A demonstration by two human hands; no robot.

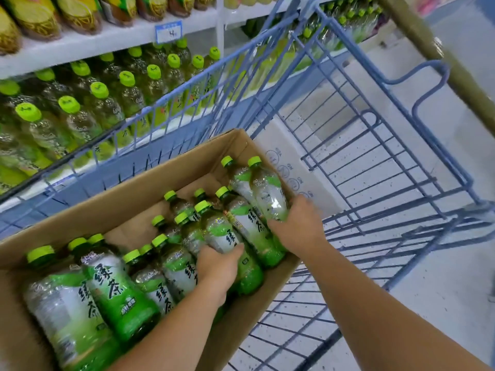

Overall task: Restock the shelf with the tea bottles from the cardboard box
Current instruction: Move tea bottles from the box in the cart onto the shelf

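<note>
An open cardboard box (139,194) sits in a blue wire cart and holds several green-capped tea bottles with green and white labels. My left hand (218,265) grips one bottle (218,231) near the box's middle. My right hand (297,223) grips another bottle (267,192) at the box's right end, with a second bottle (239,180) lying against it. More bottles (107,287) lie at the box's near left. The shelf (88,42) at upper left holds rows of the same green-capped bottles (101,103).
The blue wire cart (375,145) surrounds the box, its right half bare wire over a pale floor. A white carton (289,162) lies behind the box. An upper shelf carries yellow-labelled bottles (34,17) and a blue price tag (168,32). An olive pole (439,52) crosses the top right.
</note>
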